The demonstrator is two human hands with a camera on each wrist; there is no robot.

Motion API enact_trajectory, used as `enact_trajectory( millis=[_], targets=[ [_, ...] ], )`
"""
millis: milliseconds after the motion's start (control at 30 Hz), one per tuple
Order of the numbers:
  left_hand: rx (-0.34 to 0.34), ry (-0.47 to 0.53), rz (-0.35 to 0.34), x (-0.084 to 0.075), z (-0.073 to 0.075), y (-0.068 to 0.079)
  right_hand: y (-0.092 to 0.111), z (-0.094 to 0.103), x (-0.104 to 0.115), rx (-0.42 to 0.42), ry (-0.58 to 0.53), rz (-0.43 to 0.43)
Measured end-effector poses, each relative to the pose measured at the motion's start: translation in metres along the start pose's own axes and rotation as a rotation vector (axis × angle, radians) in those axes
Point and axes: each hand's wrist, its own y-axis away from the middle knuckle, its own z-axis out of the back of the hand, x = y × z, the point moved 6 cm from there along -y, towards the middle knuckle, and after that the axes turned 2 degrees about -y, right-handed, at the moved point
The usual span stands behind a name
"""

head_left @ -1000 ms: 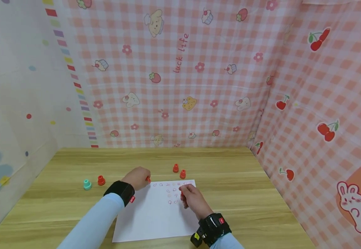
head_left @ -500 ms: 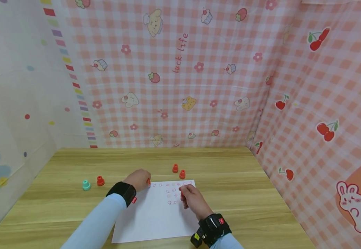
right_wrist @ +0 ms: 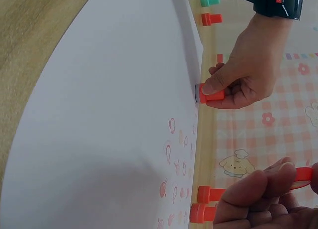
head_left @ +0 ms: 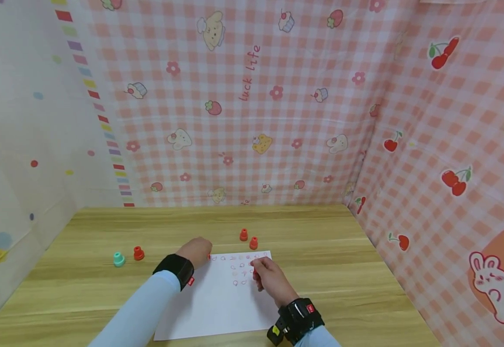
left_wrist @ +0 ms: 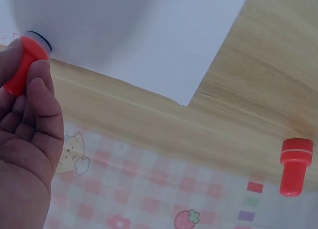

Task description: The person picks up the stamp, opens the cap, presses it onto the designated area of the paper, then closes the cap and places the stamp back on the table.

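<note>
My left hand point(head_left: 196, 251) pinches a red stamp point(left_wrist: 22, 65) between thumb and fingers at the far edge of a white sheet of paper point(head_left: 208, 308). The stamp's pale, dark-rimmed end meets the paper in the right wrist view. Above the right part of the sheet, my right hand point(head_left: 271, 278) holds a small red round piece point(right_wrist: 301, 176) that looks like a stamp cap; the fingers hide much of it. Small red and pink prints point(head_left: 235, 283) run along the far edge and in short rows at the right of the paper.
Two red stamps point(head_left: 244, 235) point(head_left: 253, 243) stand behind the paper. Another red stamp point(head_left: 138, 253) and a teal one point(head_left: 119, 259) stand to the left. A patterned cloth point(head_left: 252, 159) hangs at the wooden table's point(head_left: 321, 231) back and sides.
My left hand has shifted slightly to the right with the stamp. My right hand stays nearly still. The head view has drifted a little.
</note>
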Motion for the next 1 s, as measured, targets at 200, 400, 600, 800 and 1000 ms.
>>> enact_trajectory(
  millis=[200, 400, 600, 800, 1000],
  targets=[
    [-0.013, -0.039, -0.009, -0.0036, -0.0022, 0.0006, -0.0008, -0.0009, -0.0005, -0.002, -0.005, -0.014],
    [-0.066, -0.029, -0.036, -0.0026, -0.0077, 0.0019, -0.0032, -0.0025, -0.003, -0.01, -0.004, -0.013],
    [-0.064, -0.031, -0.031, -0.0053, -0.0083, 0.0036, -0.0034, -0.0023, -0.0023, -0.01, -0.005, -0.005],
    [-0.024, -0.032, -0.016, -0.0081, -0.0058, -0.0007, -0.003, -0.0027, -0.0018, -0.007, -0.005, -0.017],
    [-0.019, -0.024, -0.016, -0.0038, -0.0056, -0.0043, -0.0044, -0.0026, 0.0023, 0.002, -0.005, 0.014]
  ],
)
